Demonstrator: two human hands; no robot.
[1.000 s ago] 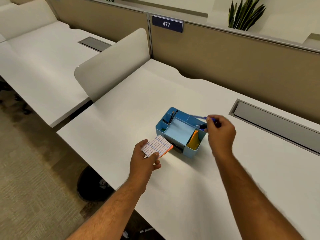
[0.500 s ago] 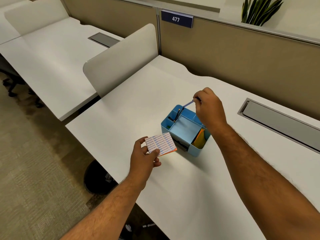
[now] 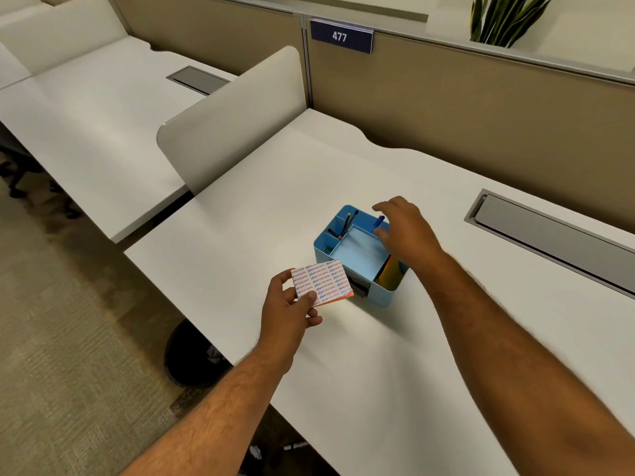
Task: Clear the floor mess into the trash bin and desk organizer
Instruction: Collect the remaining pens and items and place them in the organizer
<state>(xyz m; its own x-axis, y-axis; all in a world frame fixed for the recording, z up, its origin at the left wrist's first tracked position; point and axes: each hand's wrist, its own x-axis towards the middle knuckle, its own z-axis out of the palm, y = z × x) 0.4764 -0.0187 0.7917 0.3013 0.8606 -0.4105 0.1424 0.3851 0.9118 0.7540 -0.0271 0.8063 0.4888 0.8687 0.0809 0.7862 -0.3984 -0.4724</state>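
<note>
A light blue desk organizer [image 3: 386,296] stands on the white desk [image 3: 275,207]. My left hand [image 3: 288,310] holds a sticky note pad [image 3: 321,282] with an orange edge just in front of the organizer's near-left corner. My right hand [image 3: 405,228] hovers over the organizer's back right, fingers apart and empty. A blue pen [image 3: 379,221] stands in a back compartment right by those fingers. Black pens [image 3: 347,223] lean in the back-left compartment. Orange notes [image 3: 390,274] fill the right slot. A black trash bin [image 3: 187,355] sits on the floor under the desk edge.
A white divider panel [image 3: 233,115] rises at the desk's left side, with another desk [image 3: 86,108] beyond it. A grey cable tray lid [image 3: 549,235] lies at the right. Small scraps [image 3: 256,451] lie on the floor under the desk. A tan partition [image 3: 481,108] backs the desk.
My right hand carried the blue pen over the organizer, let it go in a back compartment and spread its fingers. The left hand kept the note pad almost still.
</note>
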